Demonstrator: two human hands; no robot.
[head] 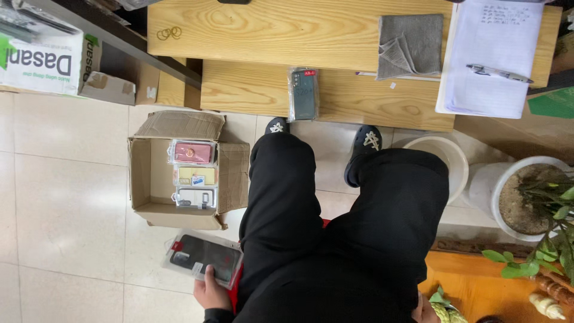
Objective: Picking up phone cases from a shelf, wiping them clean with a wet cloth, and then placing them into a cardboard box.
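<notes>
The left hand (210, 291) grips a packaged black phone case (203, 258) by its near edge, thumb on top of the clear wrapper and the other fingers hidden beneath, low beside the left thigh and above the tiled floor (66, 197). Only a sliver of the right hand (422, 311) shows at the bottom edge, behind the right knee, so I cannot tell whether its fingers are open or closed, or whether they hold anything.

The case's long axis runs nearly level across the view, tilted slightly, with its red-tabbed end pointing away to the left and a little toward the cardboard box (140, 179). The face of the pack looks upward.

To handle this pack well, I judge the grip should stay on the short edge with the thumb flat, so the slippery wrapper does not slide, and the pack should be kept face-up and level.

Just ahead of the case, the open box holds 3 packaged cases in a row: a pink one (192, 152), a yellow one (197, 175) and a pale one (196, 197), the last probably grey or white. On the wooden bench (251, 90) beyond the feet lies 1 dark packaged case (304, 93), well apart from the hand, with a grey cloth (410, 45) and a paper pad with a pen (499, 73) further right.
</notes>
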